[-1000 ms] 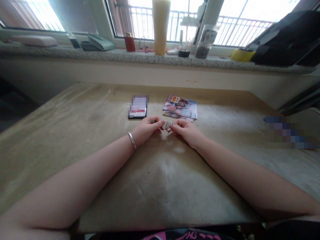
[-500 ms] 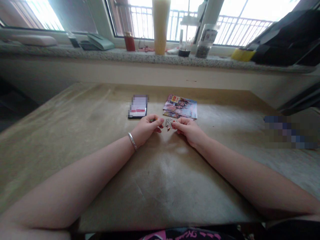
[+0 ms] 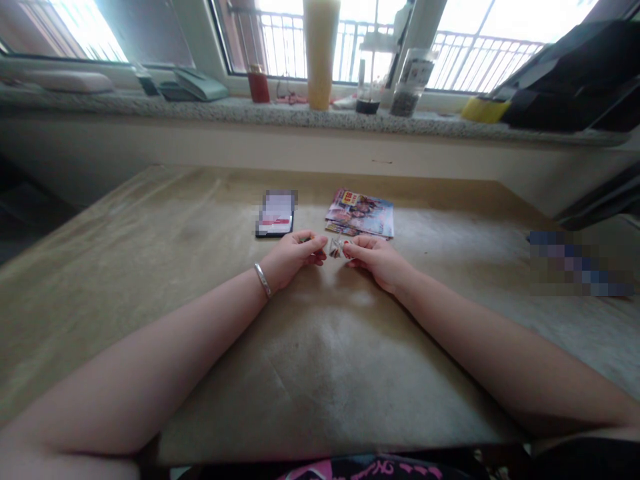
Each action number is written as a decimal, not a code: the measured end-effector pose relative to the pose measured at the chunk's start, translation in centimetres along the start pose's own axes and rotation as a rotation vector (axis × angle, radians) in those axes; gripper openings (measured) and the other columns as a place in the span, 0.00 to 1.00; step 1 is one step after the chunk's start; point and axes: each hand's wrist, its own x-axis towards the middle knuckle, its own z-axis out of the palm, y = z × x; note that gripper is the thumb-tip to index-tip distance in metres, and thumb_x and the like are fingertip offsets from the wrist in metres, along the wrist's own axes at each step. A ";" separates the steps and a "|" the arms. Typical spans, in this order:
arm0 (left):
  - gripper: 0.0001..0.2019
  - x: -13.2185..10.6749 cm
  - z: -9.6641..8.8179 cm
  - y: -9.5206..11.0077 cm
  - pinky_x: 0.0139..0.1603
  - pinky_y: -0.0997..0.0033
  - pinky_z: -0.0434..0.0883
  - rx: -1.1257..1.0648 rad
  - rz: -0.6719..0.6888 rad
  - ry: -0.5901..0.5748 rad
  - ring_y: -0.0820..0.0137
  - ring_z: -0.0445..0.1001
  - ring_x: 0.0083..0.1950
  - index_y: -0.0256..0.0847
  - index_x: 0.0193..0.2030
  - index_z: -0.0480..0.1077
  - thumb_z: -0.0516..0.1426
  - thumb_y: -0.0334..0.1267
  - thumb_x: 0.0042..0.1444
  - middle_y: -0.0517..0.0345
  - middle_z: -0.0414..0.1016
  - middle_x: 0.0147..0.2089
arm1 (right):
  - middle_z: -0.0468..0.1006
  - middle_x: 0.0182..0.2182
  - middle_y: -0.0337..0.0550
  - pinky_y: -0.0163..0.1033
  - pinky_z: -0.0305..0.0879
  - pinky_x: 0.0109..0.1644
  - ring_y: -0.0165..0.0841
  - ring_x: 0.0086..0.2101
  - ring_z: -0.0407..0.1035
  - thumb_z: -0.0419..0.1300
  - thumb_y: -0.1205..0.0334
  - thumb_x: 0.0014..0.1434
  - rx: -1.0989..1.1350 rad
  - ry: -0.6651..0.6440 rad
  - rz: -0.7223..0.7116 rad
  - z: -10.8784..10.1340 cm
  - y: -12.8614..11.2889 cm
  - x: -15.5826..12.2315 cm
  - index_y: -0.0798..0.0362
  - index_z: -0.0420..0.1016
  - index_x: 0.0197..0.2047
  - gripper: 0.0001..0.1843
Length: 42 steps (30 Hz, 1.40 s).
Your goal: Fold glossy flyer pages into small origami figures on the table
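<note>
While the right hand (image 3: 374, 256) clamps a small paper-like piece (image 3: 335, 249) between thumb and fingers, the left hand (image 3: 299, 253) sits just beside it; whether that grip clamps the piece too, I cannot tell. The piece is over the bench (image 3: 300, 373), nearer than the leaflets (image 3: 367, 215). Its creased look suggests some folding is done; how much is left is unclear. Counted: two hands, one piece, one stack of leaflets, one dark-edged device (image 3: 278, 208).
</note>
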 end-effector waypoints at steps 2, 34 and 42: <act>0.16 0.1 0.0 0.0 0.32 0.76 0.69 -0.005 -0.004 -0.005 0.76 0.70 0.28 0.36 0.26 0.67 0.65 0.45 0.45 0.58 0.72 0.27 | 0.73 0.24 0.35 0.32 0.58 0.30 0.25 0.26 0.63 0.71 0.46 0.36 -0.016 -0.015 0.006 0.0 0.0 0.0 0.53 0.73 0.23 0.20; 0.17 0.1 0.1 0.1 0.26 0.79 0.65 0.052 -0.006 0.004 0.78 0.67 0.26 0.35 0.29 0.70 0.63 0.50 0.47 0.59 0.70 0.26 | 0.71 0.19 0.34 0.34 0.55 0.29 0.26 0.22 0.62 0.72 0.54 0.39 0.224 -0.136 0.001 -0.7 0.1 0.1 0.53 0.68 0.20 0.17; 0.17 0.2 0.2 0.2 0.26 0.80 0.65 0.070 -0.022 0.008 0.78 0.66 0.25 0.35 0.30 0.70 0.63 0.49 0.47 0.59 0.70 0.25 | 0.70 0.19 0.34 0.34 0.54 0.30 0.27 0.24 0.61 0.72 0.53 0.39 0.221 -0.160 -0.030 -0.9 0.2 0.3 0.52 0.67 0.20 0.18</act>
